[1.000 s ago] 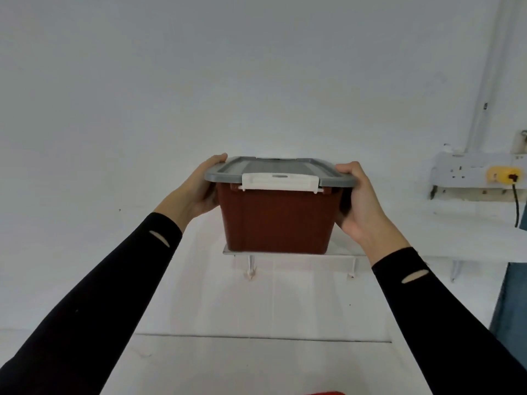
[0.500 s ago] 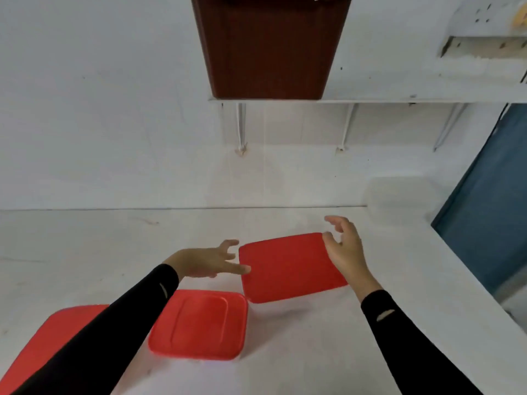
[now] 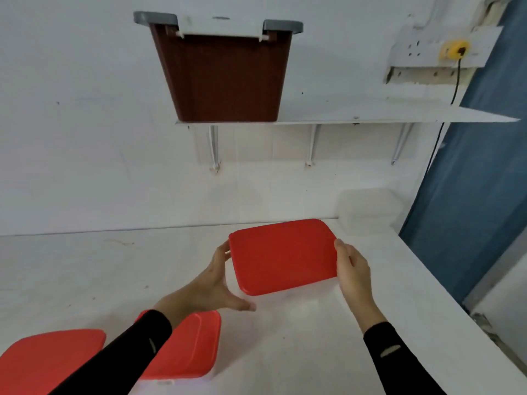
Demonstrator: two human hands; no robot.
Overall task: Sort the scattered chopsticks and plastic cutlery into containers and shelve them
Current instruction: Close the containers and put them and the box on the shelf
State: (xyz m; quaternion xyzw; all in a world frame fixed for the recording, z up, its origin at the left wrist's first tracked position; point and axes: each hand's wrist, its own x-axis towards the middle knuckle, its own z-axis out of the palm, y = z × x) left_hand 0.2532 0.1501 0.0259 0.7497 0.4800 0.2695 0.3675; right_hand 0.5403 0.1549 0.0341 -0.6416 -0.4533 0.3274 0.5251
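Note:
A container with a red lid [image 3: 282, 255] and a clear body is held between my hands, tilted, over the white table [image 3: 85, 275]. My left hand [image 3: 216, 283] grips its left side and my right hand [image 3: 353, 272] grips its right side. A brown bin with a grey lid and white latch [image 3: 225, 78] stands on the left end of the white wall shelf [image 3: 370, 119]. No chopsticks or cutlery show; the contents of the containers are hidden.
Two more red-lidded containers [image 3: 185, 346] [image 3: 48, 360] sit at the table's near left, partly behind my left sleeve. A clear lidded box [image 3: 368, 209] stands at the back right corner. A blue panel [image 3: 470, 195] borders the table's right edge. A socket strip [image 3: 439, 49] hangs above the shelf.
My hands let go of the brown bin on the shelf and dropped to the table. They have closed on the sides of the red-lidded container, and my view has tilted up slightly.

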